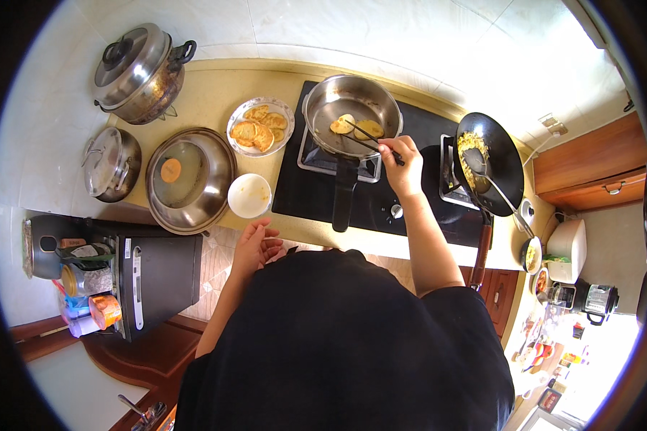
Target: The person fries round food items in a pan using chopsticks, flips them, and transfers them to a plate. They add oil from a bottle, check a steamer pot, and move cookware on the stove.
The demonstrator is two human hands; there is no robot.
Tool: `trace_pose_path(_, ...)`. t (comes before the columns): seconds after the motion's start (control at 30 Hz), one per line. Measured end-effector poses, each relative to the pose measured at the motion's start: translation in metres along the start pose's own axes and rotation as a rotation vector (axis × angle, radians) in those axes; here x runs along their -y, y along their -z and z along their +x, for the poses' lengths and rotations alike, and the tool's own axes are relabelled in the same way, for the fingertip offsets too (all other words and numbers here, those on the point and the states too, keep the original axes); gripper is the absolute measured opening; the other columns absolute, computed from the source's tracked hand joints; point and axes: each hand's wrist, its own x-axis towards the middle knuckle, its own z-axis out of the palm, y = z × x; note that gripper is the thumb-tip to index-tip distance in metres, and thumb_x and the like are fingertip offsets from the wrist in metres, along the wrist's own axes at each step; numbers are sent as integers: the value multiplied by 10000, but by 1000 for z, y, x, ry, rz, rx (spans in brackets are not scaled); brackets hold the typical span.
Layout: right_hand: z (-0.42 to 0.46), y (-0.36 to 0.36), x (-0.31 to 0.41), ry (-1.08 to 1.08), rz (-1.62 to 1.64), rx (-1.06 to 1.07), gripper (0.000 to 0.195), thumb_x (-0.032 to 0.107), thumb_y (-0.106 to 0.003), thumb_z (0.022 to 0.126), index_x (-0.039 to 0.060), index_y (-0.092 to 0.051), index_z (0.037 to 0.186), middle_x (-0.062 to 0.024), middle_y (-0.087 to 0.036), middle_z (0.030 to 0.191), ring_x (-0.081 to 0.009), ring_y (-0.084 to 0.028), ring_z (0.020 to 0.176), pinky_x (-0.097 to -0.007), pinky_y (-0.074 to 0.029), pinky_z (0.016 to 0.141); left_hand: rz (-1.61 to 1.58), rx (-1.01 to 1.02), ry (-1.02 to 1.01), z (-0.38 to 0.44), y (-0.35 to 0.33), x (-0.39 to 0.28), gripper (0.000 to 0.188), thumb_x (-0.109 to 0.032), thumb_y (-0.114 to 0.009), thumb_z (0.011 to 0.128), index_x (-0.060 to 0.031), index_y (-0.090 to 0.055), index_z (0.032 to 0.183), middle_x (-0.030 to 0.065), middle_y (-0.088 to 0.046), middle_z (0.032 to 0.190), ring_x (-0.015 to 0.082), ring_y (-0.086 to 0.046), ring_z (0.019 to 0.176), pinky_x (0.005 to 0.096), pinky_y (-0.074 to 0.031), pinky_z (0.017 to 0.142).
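Note:
My right hand (403,166) grips a pair of dark chopsticks (367,136) over a stainless steel pan (323,108) on the left burner. Their tips reach a small pale-yellow fried piece (343,124) in the pan; whether they pinch it, I cannot tell. A second, flatter golden piece (370,129) lies just right of it. The pan's black handle (345,194) points toward me. My left hand (256,245) hangs at the counter's front edge, holding nothing, fingers loosely apart. Closest to it is a white bowl (249,195) with yellow residue. Behind the bowl, a patterned plate (237,115) carries several browned patties (260,129).
A black wok (504,161) with shredded yellow food and a metal spatula (498,191) sits on the right burner. Leftward stand a large lidded pan (215,167), a lidded pot (125,167) and a steamer pot (151,86). A black appliance (167,269) is at left.

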Motion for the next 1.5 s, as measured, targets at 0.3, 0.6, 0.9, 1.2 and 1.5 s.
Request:
trace_pose_path(0.3, -4, -20, -6, 17, -60, -136, 58, 108, -728, 802, 63, -693, 810, -77, -602, 728, -236, -591, 590, -317, -484, 573, 21, -1, -9, 0, 2, 2, 280, -288, -424, 1008, -149, -477, 1246, 77, -599, 1010, 201, -636, 832, 318, -546, 679)
trace_pose_path(0.6, 5, -25, -24, -342, 392, -396, 226, 198, -647, 907, -12, -656, 824, -82, -647, 726, -145, -603, 611, -272, -492, 561, -8, -5, -2, 2, 1, -2, 247, -224, -424, 1009, -108, -468, 1223, 104, -586, 1008, 221, -647, 815, 377, -577, 723)
trace_pose_path(0.9, 13, -20, -31, -574, 449, -437, 249, 201, -613, 934, -42, -629, 884, -91, -669, 847, -118, -623, 663, -242, -530, 561, 25, -20, -1, -2, -3, -2, 270, -285, -445, 1002, -148, -496, 1229, 67, -611, 993, 186, -637, 824, 299, -536, 673)
trace_pose_path(1.2, 13, -16, -33, -371, 247, -279, 251, 207, -614, 931, -33, -662, 874, -90, -655, 836, -124, -627, 696, -260, -562, 594, 24, 0, -8, -6, -1, -1, 270, -283, -448, 1000, -151, -494, 1231, 65, -612, 994, 184, -638, 835, 301, -538, 683)
trace_pose_path(1.5, 63, -21, -36, -600, 329, -24, 269, 230, -649, 911, -39, -662, 903, -65, -663, 796, -92, -604, 600, -218, -511, 545, 46, -4, 2, -3, -1, 0, 280, -277, -435, 1005, -147, -483, 1247, 66, -602, 1001, 191, -632, 838, 307, -535, 682)
